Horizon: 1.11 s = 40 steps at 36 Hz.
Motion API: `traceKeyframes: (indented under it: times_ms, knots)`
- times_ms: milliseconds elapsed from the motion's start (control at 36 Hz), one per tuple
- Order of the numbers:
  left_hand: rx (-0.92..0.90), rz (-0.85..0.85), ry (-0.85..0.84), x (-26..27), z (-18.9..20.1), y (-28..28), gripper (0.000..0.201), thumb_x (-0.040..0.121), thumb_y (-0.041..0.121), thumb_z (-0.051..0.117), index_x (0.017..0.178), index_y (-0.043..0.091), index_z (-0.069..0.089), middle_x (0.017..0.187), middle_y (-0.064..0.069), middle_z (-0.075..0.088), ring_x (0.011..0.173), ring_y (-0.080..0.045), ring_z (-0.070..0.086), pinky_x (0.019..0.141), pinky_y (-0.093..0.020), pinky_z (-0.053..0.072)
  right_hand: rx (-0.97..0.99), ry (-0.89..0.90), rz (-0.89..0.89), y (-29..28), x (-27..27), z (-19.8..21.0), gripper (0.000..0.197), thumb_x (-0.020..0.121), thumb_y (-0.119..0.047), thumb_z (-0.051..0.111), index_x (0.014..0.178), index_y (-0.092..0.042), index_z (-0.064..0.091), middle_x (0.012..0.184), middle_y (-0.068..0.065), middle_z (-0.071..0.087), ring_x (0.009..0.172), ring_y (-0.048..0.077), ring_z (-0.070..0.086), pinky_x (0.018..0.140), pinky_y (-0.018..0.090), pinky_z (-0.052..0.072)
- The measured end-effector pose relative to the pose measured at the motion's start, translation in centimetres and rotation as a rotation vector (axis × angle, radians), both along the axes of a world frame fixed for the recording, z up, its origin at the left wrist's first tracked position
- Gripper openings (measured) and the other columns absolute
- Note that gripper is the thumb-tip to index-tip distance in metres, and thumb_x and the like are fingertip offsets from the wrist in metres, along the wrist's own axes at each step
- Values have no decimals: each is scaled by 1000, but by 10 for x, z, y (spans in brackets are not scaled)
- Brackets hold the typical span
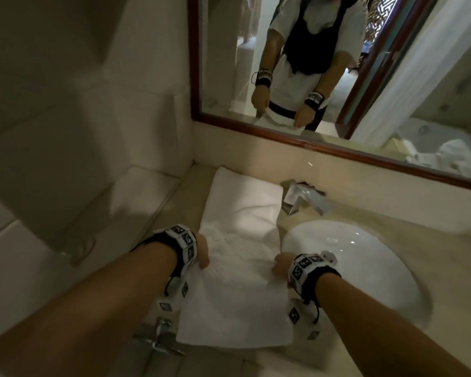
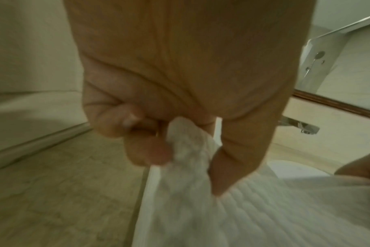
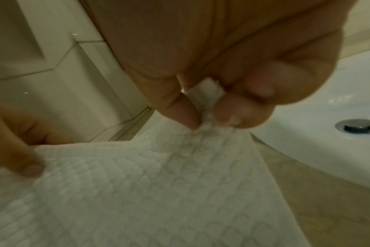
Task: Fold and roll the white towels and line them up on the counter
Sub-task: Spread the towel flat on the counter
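A white waffle-weave towel (image 1: 237,284) lies stretched along the beige counter (image 1: 346,221), its near end hanging over the front edge. My left hand (image 1: 203,254) pinches the towel's left edge between thumb and fingers (image 2: 150,155). My right hand (image 1: 280,263) pinches the right edge (image 3: 207,117) at the same height, lifting the cloth a little. The towel (image 2: 264,217) spreads wide below the left hand, and the towel (image 3: 137,192) fills the lower part of the right wrist view. The far end of the towel lies flat by the wall.
A white round sink (image 1: 359,265) with a metal drain (image 3: 358,127) sits right of the towel. A chrome faucet (image 1: 305,198) stands behind it. A wood-framed mirror (image 1: 324,142) runs along the back. A tiled wall (image 1: 93,131) bounds the left.
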State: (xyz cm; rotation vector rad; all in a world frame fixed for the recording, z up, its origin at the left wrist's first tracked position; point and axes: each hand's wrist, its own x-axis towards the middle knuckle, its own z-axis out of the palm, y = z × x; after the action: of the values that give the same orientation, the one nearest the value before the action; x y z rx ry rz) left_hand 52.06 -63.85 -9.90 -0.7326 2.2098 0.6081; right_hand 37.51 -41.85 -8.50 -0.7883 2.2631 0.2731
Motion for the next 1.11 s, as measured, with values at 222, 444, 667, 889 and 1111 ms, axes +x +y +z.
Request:
traceKeyframes:
  times_ms: [222, 444, 667, 889, 1111]
  knots:
    - [-94, 7, 111, -13, -18, 3, 42, 88, 22, 57, 129, 18, 46, 128, -12, 51, 110, -27, 55, 90, -30, 49, -77, 64, -103, -27, -10, -16, 47, 87, -38, 52, 128, -17, 44, 132, 10, 48, 115, 30, 53, 98, 42, 46]
    - [-175, -44, 244, -63, -27, -17, 60, 88, 26, 55, 143, 19, 33, 134, -10, 47, 115, -27, 53, 94, -35, 49, -220, 34, -80, -79, -42, -26, 52, 88, -27, 57, 136, -15, 41, 139, 8, 42, 123, 27, 48, 102, 37, 43]
    - [-162, -8, 248, -149, -25, -73, 72, 90, 30, 52, 151, 25, 14, 149, -9, 33, 129, -29, 43, 106, -38, 40, -304, 18, 41, -156, -112, -38, 71, 88, -31, 58, 149, -20, 23, 158, 4, 16, 143, 25, 24, 116, 38, 27]
    - [-133, -87, 225, -140, -66, -72, 34, 88, 44, 52, 110, 18, 59, 111, -8, 57, 88, -20, 52, 74, -27, 42, -154, 65, 194, -167, -112, -63, 42, 92, -42, 42, 129, -22, 48, 134, 6, 44, 122, 32, 42, 104, 46, 37]
    - [-231, 66, 258, -176, -46, -98, 45, 95, 35, 47, 131, 9, 45, 135, -15, 46, 118, -31, 48, 97, -40, 43, -266, 174, 125, -194, -145, -36, 25, 94, -22, 43, 116, -14, 54, 120, 11, 56, 98, 29, 58, 92, 41, 47]
